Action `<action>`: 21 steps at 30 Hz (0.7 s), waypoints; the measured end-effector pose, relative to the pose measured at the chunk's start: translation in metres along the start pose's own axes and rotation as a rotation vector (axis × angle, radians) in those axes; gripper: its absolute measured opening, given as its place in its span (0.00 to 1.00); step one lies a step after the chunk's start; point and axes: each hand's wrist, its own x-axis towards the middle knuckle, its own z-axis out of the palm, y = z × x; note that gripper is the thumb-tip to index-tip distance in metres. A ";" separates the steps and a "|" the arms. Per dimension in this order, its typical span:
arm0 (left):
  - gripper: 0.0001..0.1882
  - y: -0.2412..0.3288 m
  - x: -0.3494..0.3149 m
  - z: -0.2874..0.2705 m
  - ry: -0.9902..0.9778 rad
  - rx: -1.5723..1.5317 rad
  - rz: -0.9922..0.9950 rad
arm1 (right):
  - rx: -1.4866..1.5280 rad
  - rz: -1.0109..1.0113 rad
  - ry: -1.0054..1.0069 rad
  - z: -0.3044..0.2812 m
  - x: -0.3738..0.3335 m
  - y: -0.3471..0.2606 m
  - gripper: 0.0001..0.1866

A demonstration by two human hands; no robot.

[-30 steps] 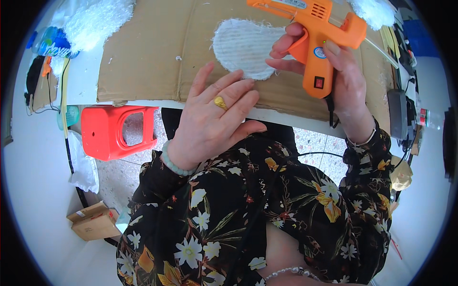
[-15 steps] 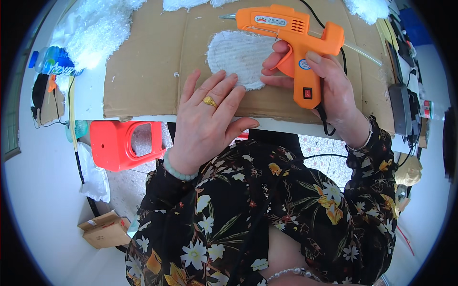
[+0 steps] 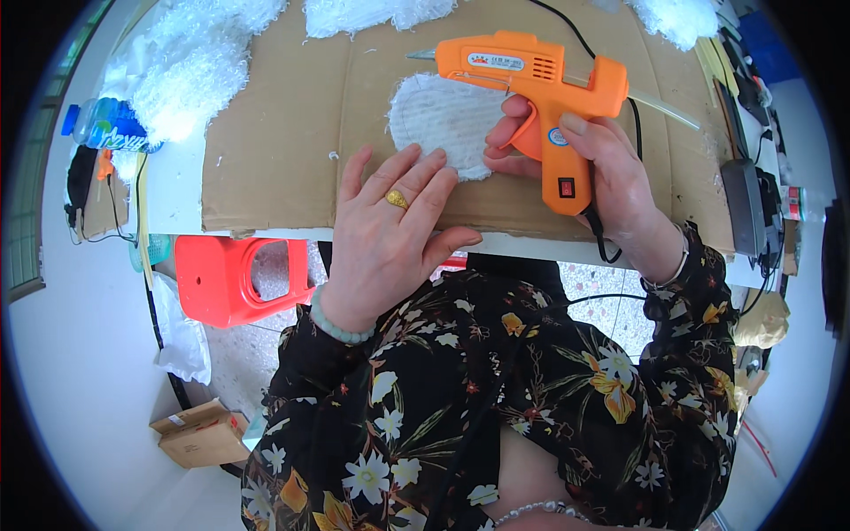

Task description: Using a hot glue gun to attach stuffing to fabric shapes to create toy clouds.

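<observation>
An orange glue gun is gripped in my right hand, its metal nozzle pointing left and a clear glue stick sticking out of its back. Below the barrel, a rounded piece of white fuzzy fabric lies flat on the brown cardboard. My left hand is open, palm down, its fingertips resting at the fabric's lower left edge. A gold ring is on one of its fingers. Part of the fabric is hidden behind the gun and my fingers.
Fluffy white fibre is heaped at the far left, near a blue-capped bottle. Another white piece lies at the far edge. A red stool stands below the table at left. The gun's black cord hangs by my right wrist.
The whole view has shifted slightly, with the table sitting a little lower in the picture. Both hands and the glue gun keep nearly the same places over the fabric.
</observation>
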 end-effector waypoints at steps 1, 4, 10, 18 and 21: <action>0.27 0.000 -0.001 -0.001 -0.005 0.003 -0.006 | -0.005 0.001 0.008 0.001 0.000 0.000 0.26; 0.27 0.001 -0.002 -0.001 -0.007 0.011 -0.006 | -0.021 -0.007 0.015 0.002 -0.001 -0.003 0.26; 0.27 0.000 -0.001 0.006 -0.013 0.014 0.017 | -0.054 -0.171 0.065 -0.019 -0.004 -0.020 0.28; 0.27 0.002 -0.003 0.015 -0.033 0.029 0.019 | 0.068 -0.286 0.304 -0.041 -0.022 -0.035 0.17; 0.27 0.004 -0.001 0.016 -0.033 0.044 0.030 | -0.143 -0.353 0.213 -0.065 -0.024 -0.028 0.24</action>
